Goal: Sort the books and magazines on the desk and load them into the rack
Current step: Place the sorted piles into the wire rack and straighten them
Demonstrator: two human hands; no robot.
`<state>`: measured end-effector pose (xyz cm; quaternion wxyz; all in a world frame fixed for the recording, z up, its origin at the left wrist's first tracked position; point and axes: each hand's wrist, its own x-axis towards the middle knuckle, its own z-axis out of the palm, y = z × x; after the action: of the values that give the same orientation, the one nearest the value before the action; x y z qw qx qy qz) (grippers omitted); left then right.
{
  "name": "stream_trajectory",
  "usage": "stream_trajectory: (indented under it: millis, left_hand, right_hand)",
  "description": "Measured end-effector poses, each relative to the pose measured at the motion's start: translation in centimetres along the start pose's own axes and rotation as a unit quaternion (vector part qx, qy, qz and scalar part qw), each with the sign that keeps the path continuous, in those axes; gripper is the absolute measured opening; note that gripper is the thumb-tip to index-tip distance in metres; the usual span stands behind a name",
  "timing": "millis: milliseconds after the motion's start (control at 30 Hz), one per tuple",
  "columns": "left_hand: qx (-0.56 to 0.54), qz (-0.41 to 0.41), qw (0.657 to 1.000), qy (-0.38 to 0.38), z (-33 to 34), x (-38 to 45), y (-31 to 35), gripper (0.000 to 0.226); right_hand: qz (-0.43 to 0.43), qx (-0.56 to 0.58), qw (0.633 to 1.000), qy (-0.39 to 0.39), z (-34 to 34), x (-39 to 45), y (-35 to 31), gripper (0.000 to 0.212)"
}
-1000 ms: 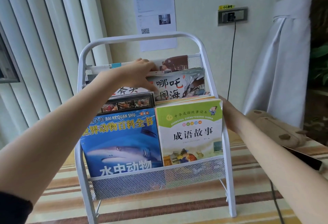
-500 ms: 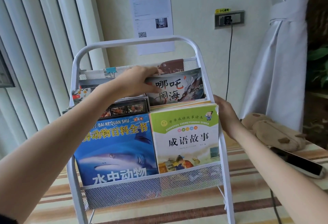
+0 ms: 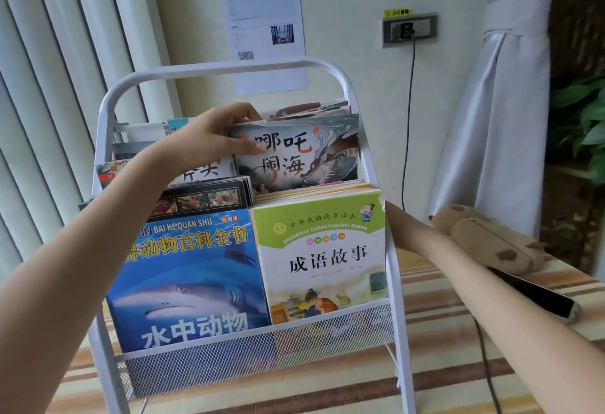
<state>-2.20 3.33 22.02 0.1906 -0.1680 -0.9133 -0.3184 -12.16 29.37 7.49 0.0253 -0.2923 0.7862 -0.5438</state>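
White rack; left hand pinches dragon book.

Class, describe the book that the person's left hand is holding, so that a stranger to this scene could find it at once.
Start at the white metal rack on the striped table. Look to its upper tier, right side, above the green-topped storybook. The book in the left hand has a dragon and large black and red characters on a grey-blue cover, unlike the blue shark book below.
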Motion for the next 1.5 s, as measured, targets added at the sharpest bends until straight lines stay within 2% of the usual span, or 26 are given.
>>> stream_trajectory:
  millis: [67, 133, 233, 300, 333, 400, 467, 600, 633, 700, 767, 900, 967, 1033, 1067, 1133, 1200, 1233, 1300, 1333, 1367, 1433, 1500]
  left_hand:
    - [0.017, -0.002, 1.000, 0.006, 0.1, 0.3, -0.2, 0.024]
    - [0.045, -0.012, 0.999, 0.000, 0.4, 0.6, -0.6, 0.023]
    - [0.182, -0.015, 0.982, -0.036, 1.3, 1.2, -0.9, 0.032]
    - [0.262, -0.019, 0.964, -0.036, 1.6, 1.3, -1.0, 0.040]
    - [0.267, -0.011, 0.963, -0.033, 1.7, 1.3, -0.9, 0.046]
    - [0.241, 0.027, 0.970, -0.033, 1.9, 1.0, -0.6, 0.063]
    - [0.267, 0.070, 0.961, -0.022, 2.2, 1.2, -0.2, 0.075]
    - [0.337, 0.081, 0.938, -0.011, 2.7, 2.6, 0.7, 0.069]
    - [0.359, 0.072, 0.930, -0.024, 2.9, 2.8, 0.8, 0.071]
    - [0.441, 0.043, 0.895, -0.062, 3.4, 3.1, 0.7, 0.078]
    - [0.482, 0.025, 0.871, -0.091, 3.8, 2.8, 0.7, 0.082]
    - [0.373, 0.101, 0.921, -0.038, 4.1, 3.0, 0.6, 0.060]
    - [0.304, 0.102, 0.947, -0.018, 3.8, 3.4, 0.8, 0.049]
    - [0.302, 0.099, 0.948, -0.007, 3.8, 3.7, 1.3, 0.040]
    - [0.330, 0.103, 0.938, -0.007, 3.9, 3.9, 1.6, 0.039]
    - [0.387, 0.107, 0.915, -0.021, 4.1, 4.0, 2.0, 0.040]
    - [0.369, 0.088, 0.924, -0.049, 4.0, 3.8, 1.7, 0.045]
    - [0.325, 0.078, 0.940, -0.071, 3.7, 3.4, 1.6, 0.050]
    - [0.206, 0.048, 0.973, -0.095, 2.5, 2.4, 1.7, 0.048]
    - [0.174, 0.028, 0.980, -0.095, 1.6, 1.8, 1.7, 0.045]
    - [0.177, 0.014, 0.981, -0.077, 0.7, 1.1, 1.6, 0.046]
    - [0.254, 0.009, 0.967, -0.031, -1.0, -0.2, 0.9, 0.049]
    - [0.291, -0.010, 0.956, -0.036, -1.8, -1.4, 0.3, 0.051]
  right_hand:
    - [-0.015, 0.022, 0.999, 0.047, 0.3, -0.1, 0.8, 0.042]
    - [-0.033, 0.040, 0.996, 0.070, 0.7, -0.6, 0.7, 0.012]
    - [-0.045, 0.060, 0.992, 0.102, 0.2, -0.8, -0.2, 0.026]
    - [-0.024, 0.028, 0.998, 0.059, 0.0, -0.6, -0.4, 0.029]
    - [-0.010, 0.013, 0.999, 0.033, 0.0, -0.7, -0.5, 0.027]
    - [0.023, 0.004, 0.999, 0.030, 0.2, -1.1, -0.8, 0.026]
    - [0.061, 0.041, 0.997, 0.026, 0.7, -1.7, -0.9, 0.021]
    - [0.037, -0.026, 0.998, 0.047, 0.5, -1.8, -0.5, 0.019]
    - [0.017, -0.015, 0.996, 0.082, 0.2, -1.6, -0.4, 0.021]
    - [-0.021, 0.085, 0.987, 0.132, 0.3, -1.6, -1.3, 0.022]
    - [-0.027, 0.175, 0.976, 0.124, 0.7, -1.4, -1.7, 0.026]
    - [-0.018, 0.172, 0.969, 0.174, 1.6, -2.1, -0.7, 0.020]
    - [0.001, 0.133, 0.971, 0.200, 1.2, -1.8, -0.2, 0.028]
    - [-0.015, 0.134, 0.960, 0.246, 0.2, -1.1, -0.8, 0.034]
    - [-0.051, 0.135, 0.948, 0.285, -0.3, -0.7, -1.6, 0.038]
    - [-0.173, 0.056, 0.923, 0.339, -0.8, 0.1, -4.3, 0.045]
    - [-0.299, -0.128, 0.892, 0.315, -0.9, 0.9, -7.8, 0.048]
    - [-0.323, -0.232, 0.874, 0.279, -0.8, 1.3, -9.4, 0.049]
    - [-0.285, -0.407, 0.842, 0.212, -0.6, 2.2, -11.2, 0.046]
    - [-0.259, -0.455, 0.830, 0.191, -0.5, 2.6, -11.4, 0.042]
    - [-0.247, -0.479, 0.823, 0.179, -0.5, 2.7, -11.5, 0.038]
    - [-0.267, -0.483, 0.816, 0.173, -0.7, 2.3, -11.4, 0.030]
    - [-0.296, -0.477, 0.808, 0.180, -1.1, 1.6, -11.6, 0.030]
